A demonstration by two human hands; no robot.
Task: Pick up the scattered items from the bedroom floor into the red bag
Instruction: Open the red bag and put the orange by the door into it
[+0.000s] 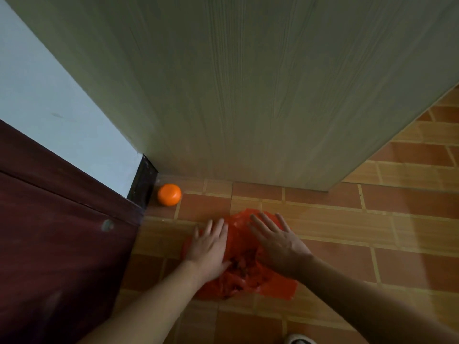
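Red bag [244, 247] lies crumpled on the floor under both hands, left [208, 247] and right [278, 244], fingers spread flat

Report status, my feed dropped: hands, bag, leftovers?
Left hand, right hand open, flat on red bag. Orange on floor by corner. Path clear.

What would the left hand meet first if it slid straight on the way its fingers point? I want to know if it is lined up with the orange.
Probably bare brick-patterned floor tiles, then the pale wood-grain panel. The round orange fruit lies left of that line from the left hand.
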